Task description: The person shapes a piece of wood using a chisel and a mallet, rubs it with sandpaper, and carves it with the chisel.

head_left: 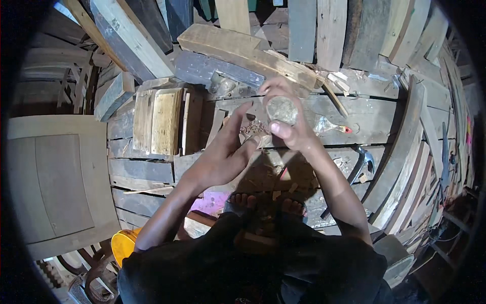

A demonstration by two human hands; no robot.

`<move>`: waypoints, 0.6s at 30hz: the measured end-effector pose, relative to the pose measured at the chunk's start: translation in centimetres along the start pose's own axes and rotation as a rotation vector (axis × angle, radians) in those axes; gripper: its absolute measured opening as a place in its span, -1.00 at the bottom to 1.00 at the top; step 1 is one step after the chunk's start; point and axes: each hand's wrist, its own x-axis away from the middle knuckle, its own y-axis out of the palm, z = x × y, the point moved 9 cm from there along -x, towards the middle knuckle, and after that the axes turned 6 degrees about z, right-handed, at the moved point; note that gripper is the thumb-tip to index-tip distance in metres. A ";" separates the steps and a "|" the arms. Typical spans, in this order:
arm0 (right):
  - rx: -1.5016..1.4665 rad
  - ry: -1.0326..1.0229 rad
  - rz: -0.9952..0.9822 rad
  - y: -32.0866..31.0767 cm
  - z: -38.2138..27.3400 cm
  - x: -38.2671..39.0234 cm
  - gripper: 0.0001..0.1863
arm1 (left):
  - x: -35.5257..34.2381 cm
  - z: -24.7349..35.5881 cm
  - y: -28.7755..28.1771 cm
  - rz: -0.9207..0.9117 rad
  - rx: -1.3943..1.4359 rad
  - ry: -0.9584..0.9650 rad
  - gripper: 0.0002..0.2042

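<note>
My right hand (pixel 292 129) is closed around a small round can-like thing (pixel 282 110) with a mottled grey face turned up; the rest of its sides is hidden by the fingers. To its left, my left hand (pixel 220 154) is held open, thumb and fingers apart, with nothing in it. Between the two hands lies a small heap of brownish nails or screws (pixel 251 127) on the wooden planks (pixel 324 106). It is too small to tell which they are. Just right of my right hand a paintbrush (pixel 330 126) lies flat.
A claw hammer (pixel 363 161) lies to the right on the planks. Wood blocks (pixel 161 121) stand at the left, beside a pale panelled door (pixel 61 177). Long timbers (pixel 243 53) lie across the far side, and curved boards (pixel 400 147) line the right. A yellow bucket (pixel 123 245) stands near left.
</note>
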 end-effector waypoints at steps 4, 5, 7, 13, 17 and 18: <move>0.113 0.049 0.032 -1.6 -0.1 0.5 -0.26 | -0.3 0.5 0.3 -0.196 0.028 -0.049 -0.36; 0.119 0.049 0.036 -1.7 -0.3 0.7 -0.26 | -0.4 0.8 0.8 -0.281 0.040 -0.080 -0.36; 0.059 0.065 0.027 -1.7 -0.6 1.0 -0.24 | -1.5 1.1 0.7 -0.292 0.030 -0.156 -0.33; 0.172 0.037 0.044 -3.8 -0.5 0.7 -0.23 | -4.5 4.8 2.7 -0.260 -0.251 0.302 -0.32; 0.048 0.143 0.026 -3.5 0.6 0.0 -0.18 | -5.9 4.5 2.9 -0.145 -0.474 0.267 -0.36; 0.057 0.138 0.021 -3.2 0.6 -0.2 -0.16 | -6.1 4.6 2.6 -0.069 -0.530 0.275 -0.34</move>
